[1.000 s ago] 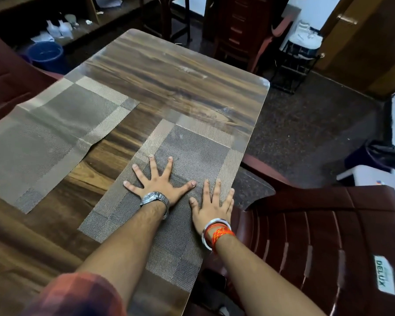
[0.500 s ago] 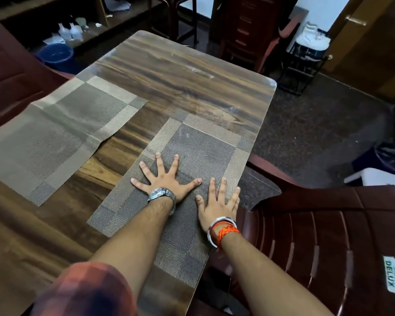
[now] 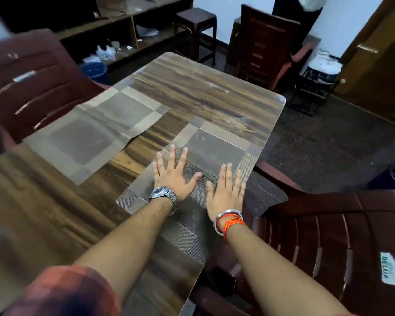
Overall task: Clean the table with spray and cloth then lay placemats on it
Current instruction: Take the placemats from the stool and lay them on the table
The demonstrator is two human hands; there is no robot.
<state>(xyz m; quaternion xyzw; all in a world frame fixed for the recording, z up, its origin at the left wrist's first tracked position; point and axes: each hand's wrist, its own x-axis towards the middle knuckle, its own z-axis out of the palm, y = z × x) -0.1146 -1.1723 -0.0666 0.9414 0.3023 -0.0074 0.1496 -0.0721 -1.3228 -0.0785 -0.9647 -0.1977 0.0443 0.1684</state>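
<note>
Nearest on the desk (image 3: 203, 87), both hands lay flat on the near placemat (image 3: 214, 147), which ran along the desk's right edge. The left hand (image 3: 172, 176), with a wristwatch above it, pressed down with fingers spread wide. The right hand (image 3: 226, 192), with a bangle and red thread at the wrist, pressed with fingers straight and close together, right at the desk's edge. Neither grip closed round anything; both were wide and flat. A dark crease seemed to run through the mat between the two thumbs.

From its woven look and fold lines, the mat was probably thin, light and limp. It would likely slide on the glossy top and buckle if shoved. Pinching a corner or an edge would suit lifting it, and flat palms would suit nudging it.

Further in, the second placemat (image 3: 96, 133) lay skewed at the desk's left edge, creased, and seemed to overhang it. The top was shiny wood-grain laminate with rounded corners. Maroon plastic chairs stood at the desk's right (image 3: 328, 236) and left (image 3: 32, 76). Beyond its far end were a blue bucket (image 3: 93, 70), a low shelf (image 3: 114, 26), a stool (image 3: 195, 19) and a wooden chair (image 3: 267, 42).
</note>
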